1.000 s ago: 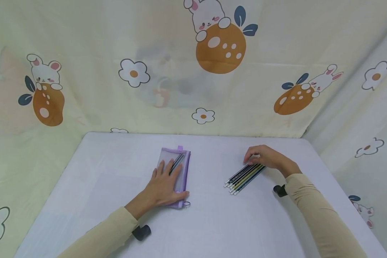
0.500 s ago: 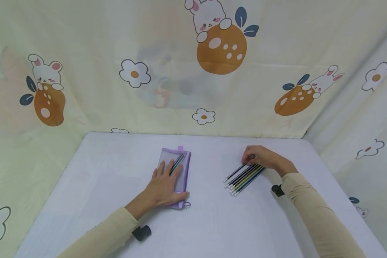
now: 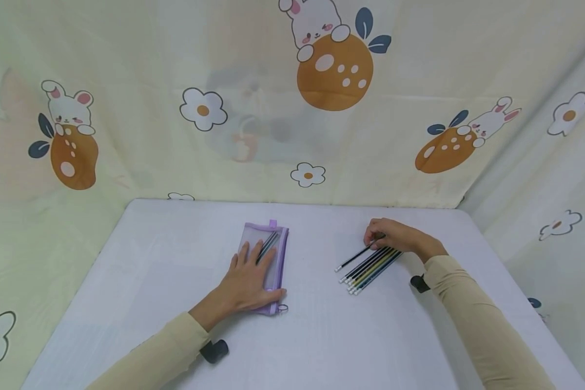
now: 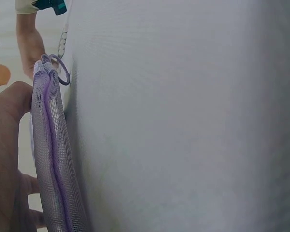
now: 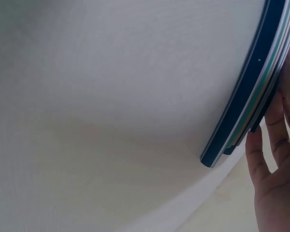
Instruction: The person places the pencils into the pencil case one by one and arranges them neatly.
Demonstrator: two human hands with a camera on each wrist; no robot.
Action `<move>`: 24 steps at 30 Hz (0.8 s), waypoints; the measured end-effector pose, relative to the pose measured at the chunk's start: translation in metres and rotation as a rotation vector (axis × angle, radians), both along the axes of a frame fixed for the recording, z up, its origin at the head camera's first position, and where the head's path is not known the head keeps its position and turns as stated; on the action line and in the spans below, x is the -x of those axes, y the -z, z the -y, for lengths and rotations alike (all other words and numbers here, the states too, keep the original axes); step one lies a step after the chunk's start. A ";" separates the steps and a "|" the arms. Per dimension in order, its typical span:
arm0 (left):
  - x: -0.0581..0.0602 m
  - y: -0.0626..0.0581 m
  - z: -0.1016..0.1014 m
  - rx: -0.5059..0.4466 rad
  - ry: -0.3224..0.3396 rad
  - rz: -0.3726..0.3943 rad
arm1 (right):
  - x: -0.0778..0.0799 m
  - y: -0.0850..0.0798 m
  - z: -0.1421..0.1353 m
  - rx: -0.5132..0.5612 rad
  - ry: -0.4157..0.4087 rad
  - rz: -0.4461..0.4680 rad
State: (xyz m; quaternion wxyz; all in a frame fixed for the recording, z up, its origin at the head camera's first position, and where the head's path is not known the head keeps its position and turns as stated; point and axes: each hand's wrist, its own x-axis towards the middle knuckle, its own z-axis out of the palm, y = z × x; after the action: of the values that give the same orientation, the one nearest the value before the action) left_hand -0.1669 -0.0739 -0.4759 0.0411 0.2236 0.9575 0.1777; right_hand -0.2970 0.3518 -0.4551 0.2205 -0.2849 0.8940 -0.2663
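Note:
Flat on the table lies a purple mesh zip pouch (image 3: 279,265), with a few dark pencils (image 3: 269,245) showing through its upper part. My left hand (image 3: 246,281) rests on it, fingers spread; in the left wrist view the pouch (image 4: 53,145) shows its zipped edge and a ring at one end. To the right, a slanted row of pencils (image 3: 370,271) in black, yellow and teal has its white ends toward the lower left. My right hand (image 3: 400,236) pinches one dark pencil (image 3: 352,260) by its far end, just apart from the row. The right wrist view shows pencils (image 5: 246,92) beside the fingers.
A white cloth covers the table (image 3: 312,346). Behind it hangs a pale curtain (image 3: 253,179) printed with rabbits and flowers, and another stretch closes the right side. Black wrist cameras (image 3: 214,351) sit under both sleeves.
My right hand has taken one dark pencil at the row's edge and drawn it a little to the left, away from the others. My left hand stays still on the pouch.

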 end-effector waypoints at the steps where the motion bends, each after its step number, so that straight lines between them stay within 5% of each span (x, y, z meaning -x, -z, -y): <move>1: 0.000 0.000 0.000 0.002 0.000 0.001 | 0.000 0.000 0.000 -0.001 -0.005 -0.001; 24: 0.001 0.000 0.001 -0.004 0.002 0.002 | -0.008 -0.006 0.006 -0.064 0.014 -0.058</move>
State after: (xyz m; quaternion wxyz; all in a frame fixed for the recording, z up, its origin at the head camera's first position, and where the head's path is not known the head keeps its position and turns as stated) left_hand -0.1675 -0.0749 -0.4758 0.0416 0.2243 0.9569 0.1799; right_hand -0.2888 0.3454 -0.4494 0.2015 -0.2790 0.9102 -0.2305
